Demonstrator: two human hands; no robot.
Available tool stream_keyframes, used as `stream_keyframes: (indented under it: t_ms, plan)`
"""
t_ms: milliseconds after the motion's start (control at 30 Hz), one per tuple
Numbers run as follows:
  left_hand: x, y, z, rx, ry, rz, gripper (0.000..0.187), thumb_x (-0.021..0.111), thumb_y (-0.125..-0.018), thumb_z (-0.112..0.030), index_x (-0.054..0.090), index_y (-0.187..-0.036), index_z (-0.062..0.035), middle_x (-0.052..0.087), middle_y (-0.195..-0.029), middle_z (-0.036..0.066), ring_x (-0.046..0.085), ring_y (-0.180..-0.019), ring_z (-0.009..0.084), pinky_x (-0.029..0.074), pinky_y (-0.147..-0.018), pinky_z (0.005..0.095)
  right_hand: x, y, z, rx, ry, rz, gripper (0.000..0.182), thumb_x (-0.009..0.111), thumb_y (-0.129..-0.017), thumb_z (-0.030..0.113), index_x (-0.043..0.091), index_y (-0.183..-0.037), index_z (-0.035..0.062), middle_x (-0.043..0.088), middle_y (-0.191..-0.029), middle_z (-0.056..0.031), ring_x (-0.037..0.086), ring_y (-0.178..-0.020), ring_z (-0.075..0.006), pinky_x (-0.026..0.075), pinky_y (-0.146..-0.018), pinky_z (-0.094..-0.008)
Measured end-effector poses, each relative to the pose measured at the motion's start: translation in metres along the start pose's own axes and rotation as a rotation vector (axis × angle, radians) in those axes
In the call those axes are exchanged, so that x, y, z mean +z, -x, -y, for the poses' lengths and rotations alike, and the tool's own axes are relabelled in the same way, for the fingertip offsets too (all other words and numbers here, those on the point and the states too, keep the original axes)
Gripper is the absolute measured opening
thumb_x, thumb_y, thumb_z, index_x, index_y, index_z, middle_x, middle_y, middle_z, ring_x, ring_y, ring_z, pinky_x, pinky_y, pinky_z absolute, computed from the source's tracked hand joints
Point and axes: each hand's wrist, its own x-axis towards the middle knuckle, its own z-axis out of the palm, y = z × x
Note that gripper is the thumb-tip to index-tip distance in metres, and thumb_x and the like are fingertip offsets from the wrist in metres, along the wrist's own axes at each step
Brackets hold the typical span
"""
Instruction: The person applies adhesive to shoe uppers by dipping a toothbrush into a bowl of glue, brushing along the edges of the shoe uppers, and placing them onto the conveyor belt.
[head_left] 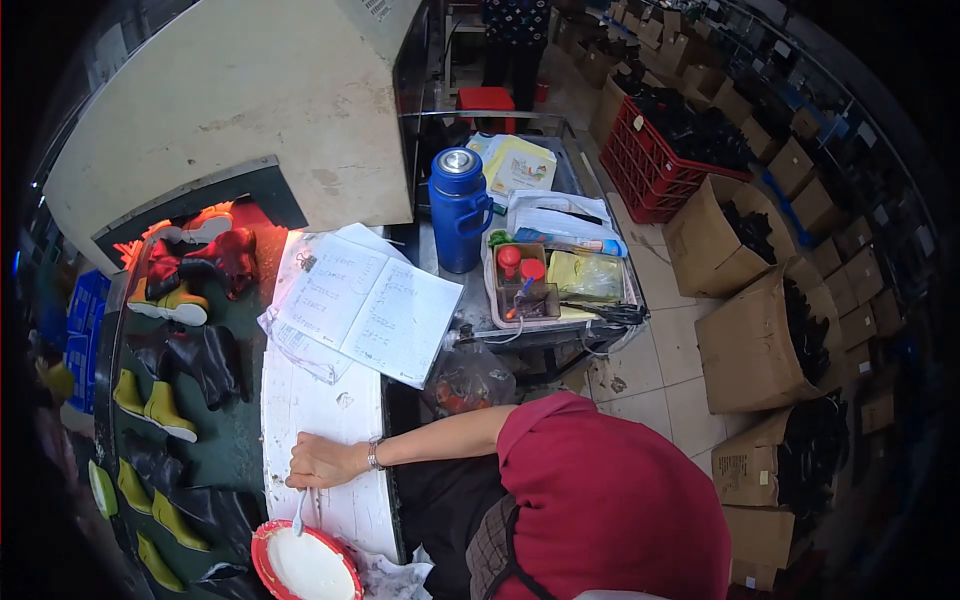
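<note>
My right hand (pixel 328 461), with a metal-banded watch on its wrist, is closed over the white bench ledge. Its fingers grip a thin white tool (pixel 298 512) that looks like a small brush. The tool's lower end is at the rim of a red bowl (pixel 262 563) holding a creamy white paste. Beside the bowl lies a crumpled, stained cloth (pixel 395 577). My left hand is out of the picture. An open notebook (pixel 372 300) with handwriting rests farther up the ledge, on loose papers.
Left of the ledge, a green conveyor belt (pixel 215 445) carries yellow and black shoe parts under a machine hood (pixel 250 110) with a glowing orange opening. A side table bears a blue flask (pixel 458 215) and a bin of supplies. Cardboard boxes (pixel 765 335) and a red crate (pixel 640 165) line the right. Someone stands at the back.
</note>
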Motion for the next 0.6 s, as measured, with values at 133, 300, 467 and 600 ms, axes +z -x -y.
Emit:
stream_keyframes:
  t_ms: [133, 300, 467, 600]
  plan:
    - [0.025, -0.018, -0.007, 0.054, 0.052, 0.036, 0.094, 0.077, -0.084, -0.021, 0.024, -0.157, 0.0054, 0.048, -0.150, 0.028, 0.052, -0.136, 0.0386, 0.040, -0.118, 0.0473, 0.001, 0.000, -0.002, -0.002, 0.024, 0.015, 0.041, 0.060, -0.101, 0.030, 0.064, -0.064, 0.0110, 0.062, -0.065, -0.0048, 0.057, -0.070, -0.0249, 0.039, -0.079, -0.0403]
    - [0.081, -0.042, -0.019, 0.124, 0.139, 0.136, 0.092, 0.076, -0.083, -0.019, 0.026, -0.156, 0.0050, 0.049, -0.150, 0.027, 0.053, -0.135, 0.0380, 0.041, -0.117, 0.0469, 0.003, -0.001, -0.002, 0.027, 0.030, 0.052, 0.041, 0.061, -0.098, 0.029, 0.063, -0.063, 0.0083, 0.063, -0.063, -0.0067, 0.057, -0.068, -0.0275, 0.038, -0.080, -0.0410]
    - [0.110, -0.061, -0.032, 0.186, 0.182, 0.200, 0.090, 0.076, -0.082, -0.016, 0.029, -0.156, 0.0046, 0.050, -0.149, 0.027, 0.054, -0.134, 0.0374, 0.041, -0.117, 0.0466, 0.002, 0.000, -0.001, 0.030, -0.024, 0.042, 0.042, 0.062, -0.098, 0.030, 0.063, -0.062, 0.0076, 0.062, -0.062, -0.0064, 0.056, -0.067, -0.0279, 0.037, -0.079, -0.0407]
    - [0.120, -0.061, -0.035, 0.203, 0.204, 0.196, 0.088, 0.075, -0.081, -0.015, 0.031, -0.155, 0.0043, 0.051, -0.148, 0.026, 0.054, -0.134, 0.0369, 0.041, -0.117, 0.0462, 0.002, 0.000, -0.001, 0.030, -0.049, 0.040, 0.043, 0.062, -0.098, 0.030, 0.062, -0.061, 0.0077, 0.061, -0.062, -0.0061, 0.055, -0.067, -0.0279, 0.037, -0.079, -0.0405]
